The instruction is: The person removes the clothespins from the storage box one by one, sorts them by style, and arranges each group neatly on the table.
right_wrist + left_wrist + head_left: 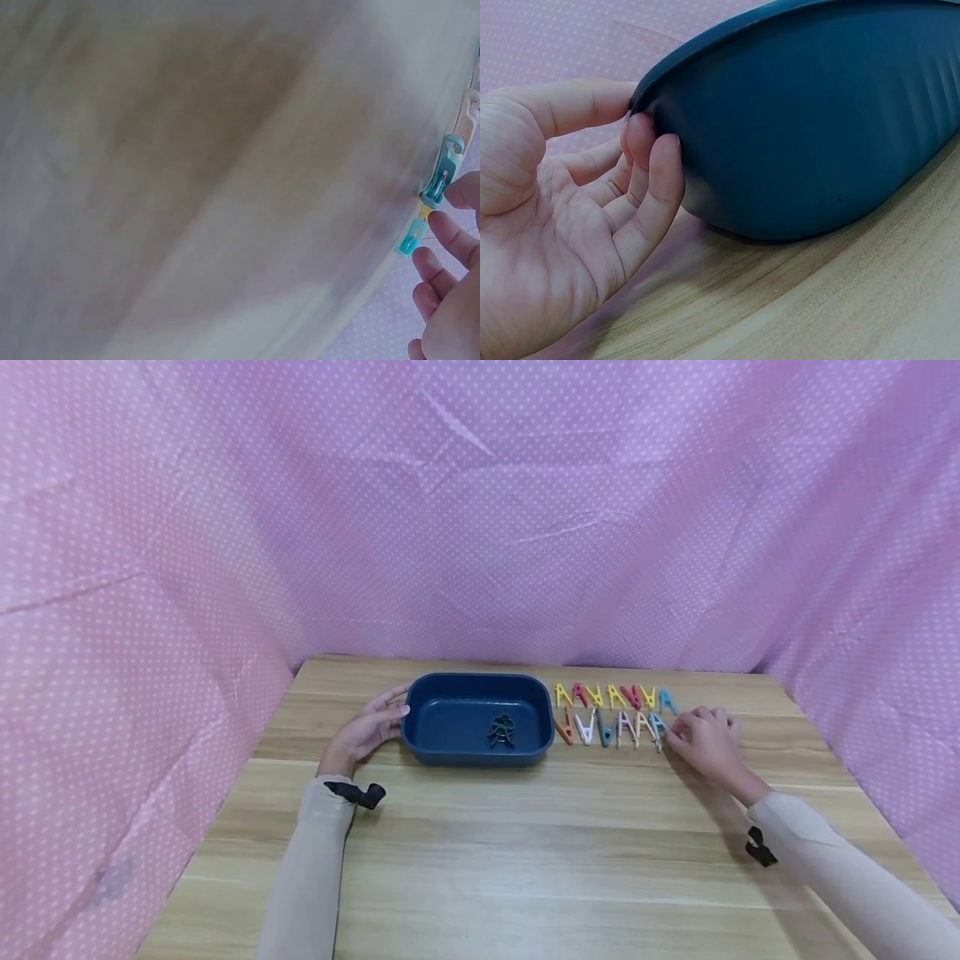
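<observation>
At the left end of a dark blue basin [420, 747], my left hand [371, 727] holds the rim, thumb over the edge and the other fingers curled below it against the outer wall [795, 135]. Several dark green clips [502, 730] lie inside, towards the basin's right. To the right, coloured clothespins stretch in two rows. My right hand [705, 742] is at the right end of the front row, its thumb and forefinger slightly apart, right by a teal-blue clothespin [657, 727]. In the right wrist view the thumb tip overlaps the end of this clothespin [444, 169].
The back row has yellow [563, 695], red [580, 695] and light blue [667, 700] clothespins; the front row includes orange [564, 727] and white [585, 727] ones. Wood-grain table [525, 860] surrounds them, with a pink dotted curtain [480, 527] behind and at both sides.
</observation>
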Motion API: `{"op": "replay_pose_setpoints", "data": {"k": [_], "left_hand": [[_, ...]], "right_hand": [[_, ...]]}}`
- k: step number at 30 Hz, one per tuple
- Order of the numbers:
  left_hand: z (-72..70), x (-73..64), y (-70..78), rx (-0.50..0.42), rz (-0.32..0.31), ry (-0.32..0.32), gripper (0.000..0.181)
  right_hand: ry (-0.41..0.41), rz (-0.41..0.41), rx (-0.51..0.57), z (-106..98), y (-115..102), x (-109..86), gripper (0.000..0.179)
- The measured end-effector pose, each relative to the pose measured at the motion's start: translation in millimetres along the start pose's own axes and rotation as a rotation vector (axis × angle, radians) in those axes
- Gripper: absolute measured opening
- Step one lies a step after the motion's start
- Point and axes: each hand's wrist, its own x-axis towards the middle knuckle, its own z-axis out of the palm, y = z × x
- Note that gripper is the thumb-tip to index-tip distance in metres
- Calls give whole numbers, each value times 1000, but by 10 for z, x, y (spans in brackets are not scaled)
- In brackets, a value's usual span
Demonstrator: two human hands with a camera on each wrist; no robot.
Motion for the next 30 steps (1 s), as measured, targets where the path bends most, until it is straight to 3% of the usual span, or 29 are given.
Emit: {"op": "replay_pose_setpoints", "data": {"k": [8,20,25,30], "left_hand": [[15,11,0,-9,-3,-4,59],[30,-23,40,7,-5,-4,61],[38,-23,36,5,-9,3,60],[25,-20,19,16,-5,14,59]], "right_hand": [[32,-27,12,-55,-14,36,14],[48,-80,44,-117,-206,178,8],[50,-129,71,-179,-422,314,9],[43,-206,126,-225,-792,472,11]]}}
